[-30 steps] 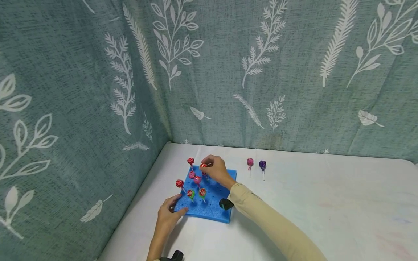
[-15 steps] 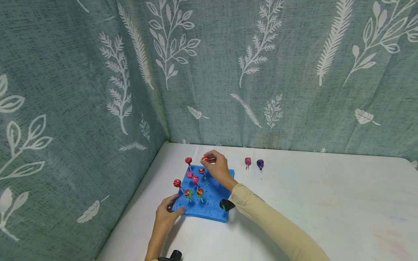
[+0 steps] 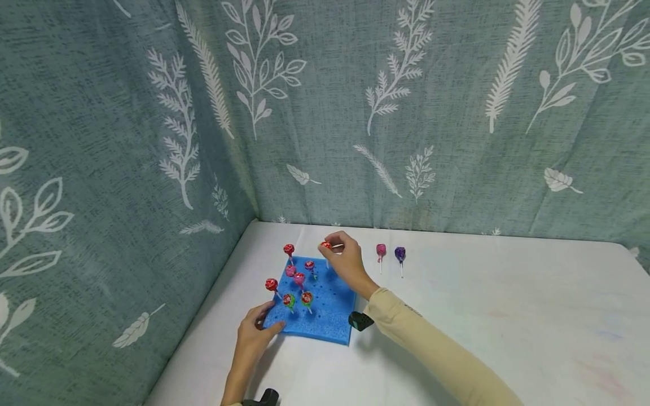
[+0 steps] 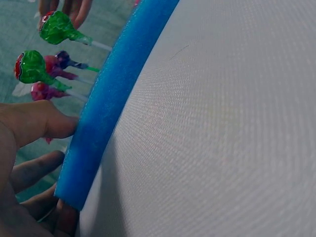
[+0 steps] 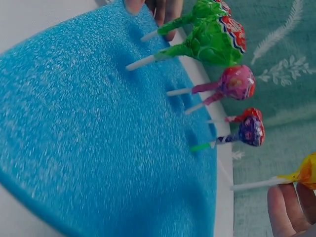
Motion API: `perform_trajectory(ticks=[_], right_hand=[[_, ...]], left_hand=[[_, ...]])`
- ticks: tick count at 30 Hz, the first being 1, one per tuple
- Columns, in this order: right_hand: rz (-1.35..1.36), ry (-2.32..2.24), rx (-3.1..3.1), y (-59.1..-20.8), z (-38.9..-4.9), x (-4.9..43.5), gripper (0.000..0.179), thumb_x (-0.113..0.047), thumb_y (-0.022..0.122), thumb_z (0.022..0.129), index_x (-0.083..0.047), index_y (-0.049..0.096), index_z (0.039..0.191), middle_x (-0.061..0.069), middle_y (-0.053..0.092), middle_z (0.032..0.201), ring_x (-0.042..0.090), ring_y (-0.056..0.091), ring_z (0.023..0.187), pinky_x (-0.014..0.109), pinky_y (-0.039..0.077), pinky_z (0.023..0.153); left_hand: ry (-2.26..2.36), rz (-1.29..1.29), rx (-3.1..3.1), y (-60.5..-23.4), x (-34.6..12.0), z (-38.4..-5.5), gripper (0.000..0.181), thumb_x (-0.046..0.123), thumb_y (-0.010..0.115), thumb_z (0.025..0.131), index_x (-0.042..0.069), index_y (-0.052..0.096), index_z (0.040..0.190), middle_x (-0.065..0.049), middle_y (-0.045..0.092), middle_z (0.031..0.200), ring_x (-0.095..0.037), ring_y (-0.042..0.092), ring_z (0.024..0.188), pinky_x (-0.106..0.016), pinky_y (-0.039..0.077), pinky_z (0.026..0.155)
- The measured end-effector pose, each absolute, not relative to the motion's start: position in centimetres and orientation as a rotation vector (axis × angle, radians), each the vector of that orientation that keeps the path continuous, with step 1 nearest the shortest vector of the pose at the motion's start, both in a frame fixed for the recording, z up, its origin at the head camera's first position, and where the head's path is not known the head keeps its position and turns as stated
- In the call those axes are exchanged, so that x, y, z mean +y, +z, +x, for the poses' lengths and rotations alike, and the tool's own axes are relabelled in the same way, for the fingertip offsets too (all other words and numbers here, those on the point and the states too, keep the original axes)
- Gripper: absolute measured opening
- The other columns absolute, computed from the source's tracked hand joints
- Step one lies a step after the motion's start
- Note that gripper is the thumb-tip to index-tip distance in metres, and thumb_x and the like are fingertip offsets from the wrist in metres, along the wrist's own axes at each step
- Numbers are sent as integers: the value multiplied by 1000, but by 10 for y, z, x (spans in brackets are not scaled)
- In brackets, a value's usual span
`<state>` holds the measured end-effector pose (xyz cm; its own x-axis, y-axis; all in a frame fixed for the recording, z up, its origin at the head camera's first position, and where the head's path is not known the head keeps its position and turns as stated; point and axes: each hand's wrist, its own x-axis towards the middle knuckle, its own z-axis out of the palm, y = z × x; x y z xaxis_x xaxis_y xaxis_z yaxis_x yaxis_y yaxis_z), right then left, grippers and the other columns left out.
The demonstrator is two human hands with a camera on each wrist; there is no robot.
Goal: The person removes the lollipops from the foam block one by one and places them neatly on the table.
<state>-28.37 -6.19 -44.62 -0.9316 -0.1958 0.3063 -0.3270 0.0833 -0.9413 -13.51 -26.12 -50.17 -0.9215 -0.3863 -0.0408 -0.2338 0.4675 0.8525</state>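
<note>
Curls fingers of the right hand around a yellow-and-red lollipop at its head, holding it near the far edge of a blue foam block, apparently clear of the foam. Grips the block's near-left corner with the left hand. Note seven other lollipops inserted therein.
</note>
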Motion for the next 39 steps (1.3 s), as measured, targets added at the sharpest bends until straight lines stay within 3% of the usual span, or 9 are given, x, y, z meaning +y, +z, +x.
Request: perform_trajectory(ticks=[23,39], right_hand=[[345,2136,-2222,-455,-285,-34,27,-13,68,87,0,59,108,12,62,96,20,63,80,29,56,67],[310,2183,-2190,-455,-288,-5,28,-12,69,86,4,59,107,15,61,93,34,63,83,39,57,68]], left_hand=[[-1432,556,-2553,-503,-261,-135,55,10,73,78,5,55,130,-16,51,126,-34,50,113,-48,45,95],[-1422,536,-2548,-502,-263,-136,53,11,74,78,4,56,128,-16,52,126,-33,50,112,-48,44,95]])
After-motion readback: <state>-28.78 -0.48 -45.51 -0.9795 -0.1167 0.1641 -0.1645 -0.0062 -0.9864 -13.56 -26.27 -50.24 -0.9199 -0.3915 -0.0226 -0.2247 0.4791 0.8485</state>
